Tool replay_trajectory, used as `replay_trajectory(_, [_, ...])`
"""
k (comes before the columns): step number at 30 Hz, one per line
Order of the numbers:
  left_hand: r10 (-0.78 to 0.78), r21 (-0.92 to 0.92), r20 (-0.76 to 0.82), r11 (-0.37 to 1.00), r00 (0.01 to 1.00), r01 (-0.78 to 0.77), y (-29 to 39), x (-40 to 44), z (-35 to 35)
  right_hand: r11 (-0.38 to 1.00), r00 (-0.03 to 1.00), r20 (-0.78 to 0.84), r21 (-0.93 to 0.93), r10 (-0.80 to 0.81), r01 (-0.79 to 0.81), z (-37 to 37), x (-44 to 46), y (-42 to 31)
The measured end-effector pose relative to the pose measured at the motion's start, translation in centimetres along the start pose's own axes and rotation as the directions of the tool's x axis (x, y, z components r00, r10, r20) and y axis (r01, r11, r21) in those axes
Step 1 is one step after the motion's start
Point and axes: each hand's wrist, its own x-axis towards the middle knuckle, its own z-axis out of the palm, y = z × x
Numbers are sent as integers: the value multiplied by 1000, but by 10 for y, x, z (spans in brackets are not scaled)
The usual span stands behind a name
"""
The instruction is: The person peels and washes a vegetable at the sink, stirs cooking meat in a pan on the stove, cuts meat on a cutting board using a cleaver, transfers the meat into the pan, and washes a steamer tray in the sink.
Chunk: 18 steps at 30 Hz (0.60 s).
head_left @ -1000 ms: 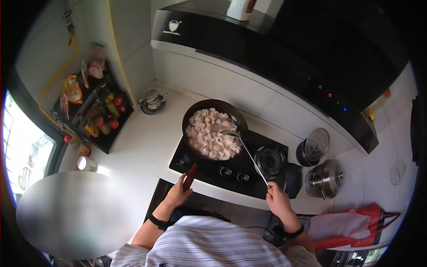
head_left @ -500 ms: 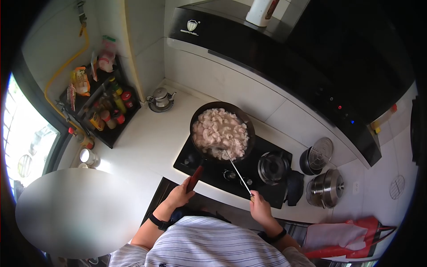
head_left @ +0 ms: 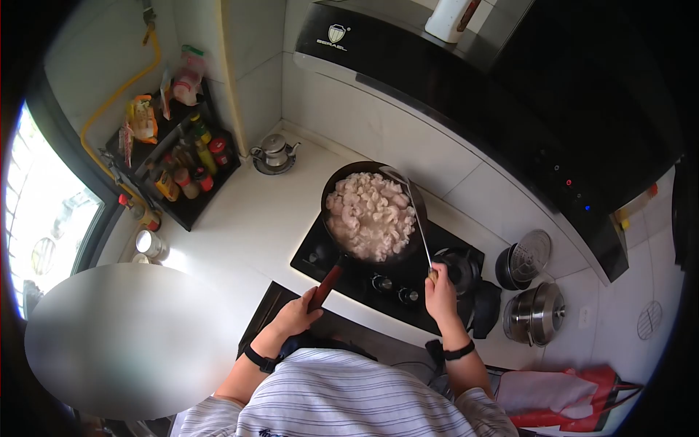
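Note:
A dark wok (head_left: 344, 175) full of pale, chopped pieces of meat (head_left: 371, 211) in some cloudy liquid stands on the left side of the black gas hob (head_left: 357, 280). My left hand (head_left: 295, 316) is wrapped round the wok's reddish-brown handle (head_left: 328, 285). In my right hand (head_left: 441, 297), over the hob's front right, is the wooden end of a long metal spatula (head_left: 417, 211). The spatula's shaft runs along the right side of the wok, and its blade lies by the far rim, beside the meat.
A second burner with a black ring (head_left: 457, 271) is right of the wok. Farther right stand a black pot (head_left: 512, 266) and a lidded steel pot (head_left: 535, 313). A silver teapot (head_left: 274, 150) and a seasoning rack (head_left: 191, 164) are at the back left. The range hood (head_left: 437, 102) overhangs the counter.
My right hand has moved right and forward, and the spatula's blade has gone from the near part of the meat to the wok's far rim. My left hand keeps its grip.

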Motion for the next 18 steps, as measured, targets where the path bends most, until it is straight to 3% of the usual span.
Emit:
replay_trajectory(3, [-52, -14, 35, 999, 998, 53, 4, -2, -3, 996, 997, 65, -84, 42, -36, 13, 30, -3])
replay_trajectory(5, [31, 68, -15, 997, 999, -30, -4, 0, 0, 992, 997, 73, -121, 25, -16, 34, 41, 3])
replay_trajectory(9, [38, 64, -22, 997, 999, -36, -5, -4, -1, 993, 990, 141, -111, -27, 43, 63, 41, -1])
replay_trajectory(15, [25, 68, -23, 997, 999, -23, -1, -8, -1, 970, 956, 252, -151, -148, 190, 29, 17, -8])
replay_trajectory(18, [36, 81, -27, 996, 999, -34, 0, -8, -3, 861, 937, 311, -422, -157, 284, -2, 9, -10])
